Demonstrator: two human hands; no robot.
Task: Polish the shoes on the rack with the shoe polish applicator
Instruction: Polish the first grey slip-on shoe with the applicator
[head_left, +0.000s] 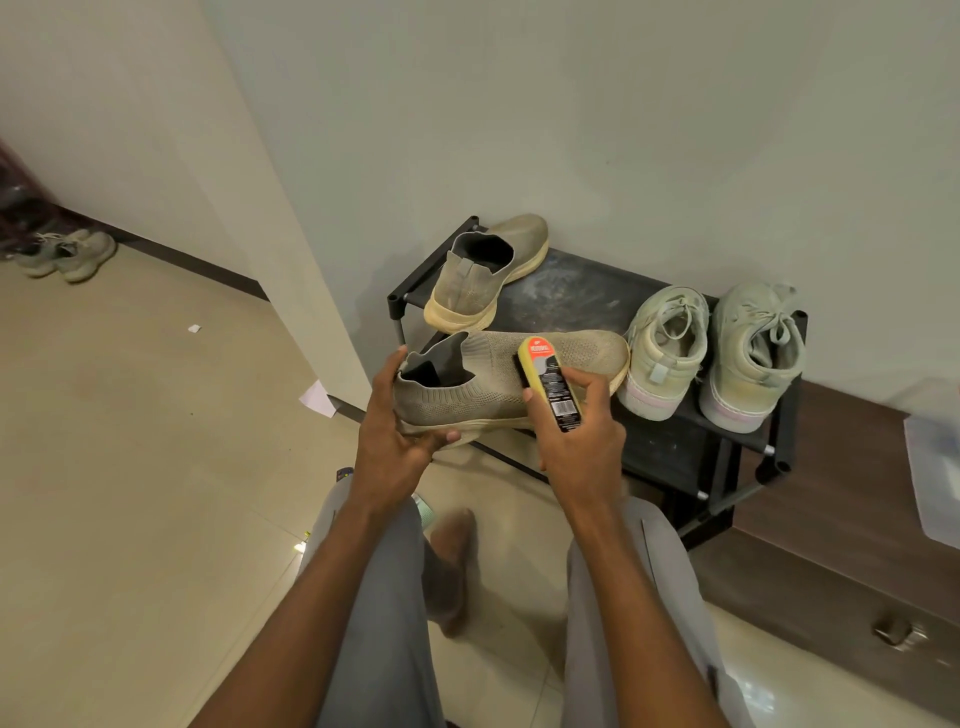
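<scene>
My left hand (395, 441) grips the heel and sole of a tan knit slip-on shoe (498, 379), held sideways in front of the black shoe rack (587, 296). My right hand (582, 436) holds the yellow shoe polish applicator (550, 382), whose dark sponge edge presses against the shoe's upper. The matching tan slip-on (483, 270) stands on the rack's left end. A pair of pale green lace-up sneakers (670, 348) (753, 353) sits on the rack's right end.
The rack stands against a grey wall. A brown wooden cabinet (841, 545) lies to the right, with a clear plastic item (935, 473) on it. Another pair of sneakers (67, 254) sits on the tiled floor far left. My knees and bare foot are below.
</scene>
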